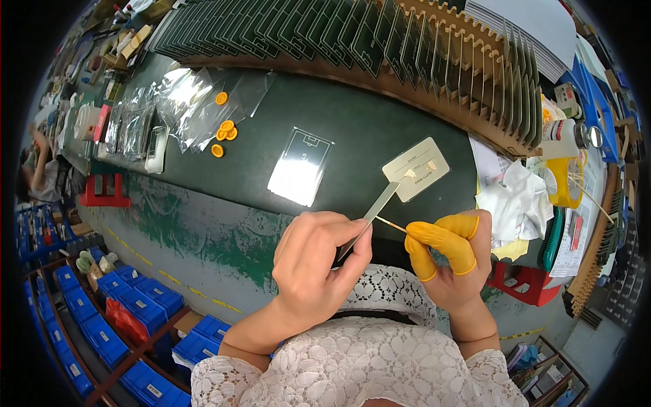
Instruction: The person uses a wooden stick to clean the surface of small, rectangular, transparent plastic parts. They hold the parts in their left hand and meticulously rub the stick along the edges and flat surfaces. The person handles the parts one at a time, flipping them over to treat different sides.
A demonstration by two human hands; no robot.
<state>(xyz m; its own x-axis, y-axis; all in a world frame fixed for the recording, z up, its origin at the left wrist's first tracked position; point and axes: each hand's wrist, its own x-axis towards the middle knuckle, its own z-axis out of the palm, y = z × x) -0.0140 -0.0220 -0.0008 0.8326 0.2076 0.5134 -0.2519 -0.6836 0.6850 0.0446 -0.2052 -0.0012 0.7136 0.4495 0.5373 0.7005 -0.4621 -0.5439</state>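
We see the left hand (312,261) pinching the handle of a pale, round-cornered paddle (417,163), its head lying beyond both hands, marked with small print and tan flecks; the right hand (456,268), in yellow finger cots (444,246), grips a thin stick (391,224).

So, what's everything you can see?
Table: one, green, centre
Slotted rack: one, brown, far side
Panels: many, dark green, rack
Bags: several, clear, table's left
Rings: about five, yellow, near bags
Rectangular piece: one, dark with glare, mid-table
Paddle-shaped plate: one, cream, left hand
Stick: one, pale, right hand
Cloth: one, white, right
Bottle: one, whitish, beyond cloth
Bins: many, blue, lower left
Stools: two, red, by table
Clutter: uncountable, mixed, edges
Left hand: one, bare, centre
Right hand: one, yellow finger covers, right
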